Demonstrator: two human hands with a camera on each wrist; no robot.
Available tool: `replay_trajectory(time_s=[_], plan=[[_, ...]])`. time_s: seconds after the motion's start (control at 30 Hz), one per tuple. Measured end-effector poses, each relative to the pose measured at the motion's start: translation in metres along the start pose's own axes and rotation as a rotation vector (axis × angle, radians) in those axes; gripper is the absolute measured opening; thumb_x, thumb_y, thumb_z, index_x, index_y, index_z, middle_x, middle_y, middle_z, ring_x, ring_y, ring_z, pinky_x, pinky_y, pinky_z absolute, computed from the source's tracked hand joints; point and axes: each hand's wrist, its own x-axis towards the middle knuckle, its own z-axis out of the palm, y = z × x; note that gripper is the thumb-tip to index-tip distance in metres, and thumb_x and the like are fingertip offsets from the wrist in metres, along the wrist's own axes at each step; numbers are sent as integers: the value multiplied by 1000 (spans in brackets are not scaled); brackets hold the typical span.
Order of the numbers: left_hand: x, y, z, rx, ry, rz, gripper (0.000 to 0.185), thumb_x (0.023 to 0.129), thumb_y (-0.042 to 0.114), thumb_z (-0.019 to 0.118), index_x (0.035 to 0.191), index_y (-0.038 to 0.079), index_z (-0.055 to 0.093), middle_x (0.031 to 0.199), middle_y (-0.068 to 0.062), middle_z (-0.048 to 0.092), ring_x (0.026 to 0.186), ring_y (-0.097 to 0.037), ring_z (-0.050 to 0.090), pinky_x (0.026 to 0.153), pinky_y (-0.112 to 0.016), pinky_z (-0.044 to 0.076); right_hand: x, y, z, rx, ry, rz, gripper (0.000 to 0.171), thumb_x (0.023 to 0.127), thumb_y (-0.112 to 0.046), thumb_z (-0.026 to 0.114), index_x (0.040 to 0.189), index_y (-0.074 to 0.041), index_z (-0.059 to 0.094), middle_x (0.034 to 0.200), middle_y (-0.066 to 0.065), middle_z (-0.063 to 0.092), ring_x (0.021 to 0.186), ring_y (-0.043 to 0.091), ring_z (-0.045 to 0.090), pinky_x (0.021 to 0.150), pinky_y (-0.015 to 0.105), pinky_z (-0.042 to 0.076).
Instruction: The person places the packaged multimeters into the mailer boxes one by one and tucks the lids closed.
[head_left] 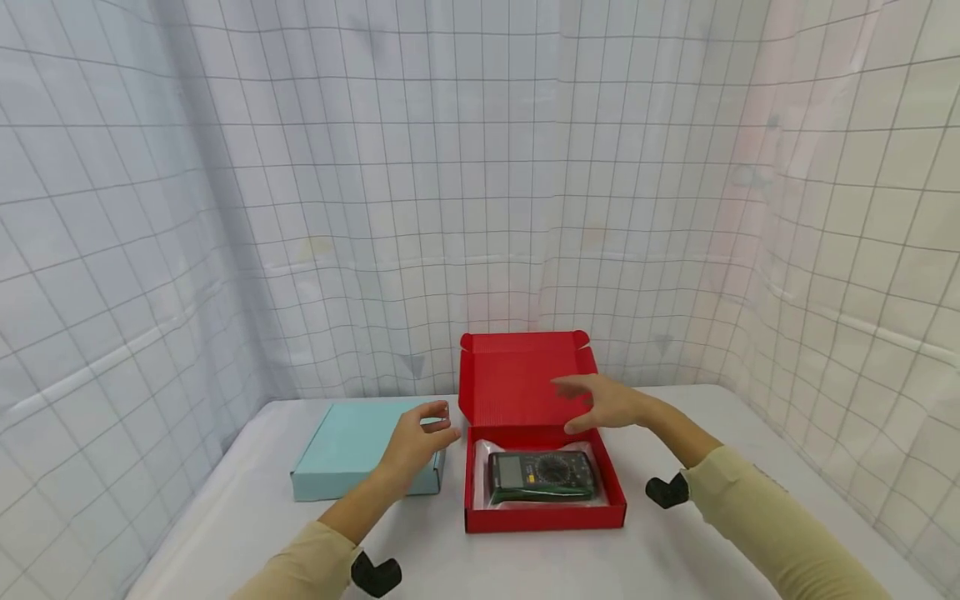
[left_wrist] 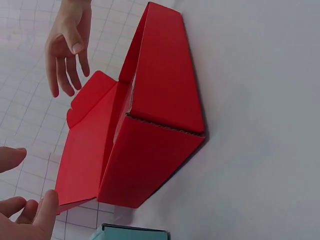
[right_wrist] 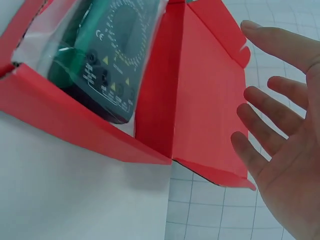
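Observation:
A red cardboard box (head_left: 543, 519) stands on the table with its lid (head_left: 517, 379) raised at the back. Inside lies a multimeter (head_left: 542, 477), dark with green sides, in a clear plastic bag (right_wrist: 42, 42). My left hand (head_left: 417, 437) hovers between this box and a light blue box, fingers relaxed and holding nothing. Over the red box's right side is my right hand (head_left: 606, 402), empty, its fingers spread near the lid's edge. The right wrist view shows that hand's palm (right_wrist: 290, 175) beside the lid.
A light blue box (head_left: 352, 437), its lid down, sits to the left of the red one. White table covering (head_left: 442, 567) lies under both boxes. White gridded curtains (head_left: 480, 208) hang behind and at both sides. Dark wrist straps (head_left: 667, 492) show at my sleeves.

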Motion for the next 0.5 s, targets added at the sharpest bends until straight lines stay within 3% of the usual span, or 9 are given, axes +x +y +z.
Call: replay_trajectory(time_s=[0.33, 0.5], plan=[[40, 7, -13, 64, 103, 10, 59, 97, 15, 73, 148, -2, 50, 142, -21, 55, 130, -37, 54, 104, -52, 49, 1, 13, -14, -11, 103, 26, 83, 85, -31, 81, 155, -4, 43, 142, 24, 55, 129, 45, 51, 95, 58, 53], [58, 7, -14, 77, 98, 47, 59, 97, 15, 71, 149, -1, 48, 146, -20, 52, 134, -37, 50, 106, -52, 47, 0, 20, -20, -10, 160, 60, 81, 88, -30, 79, 155, -3, 42, 144, 24, 54, 130, 45, 51, 96, 55, 54]])
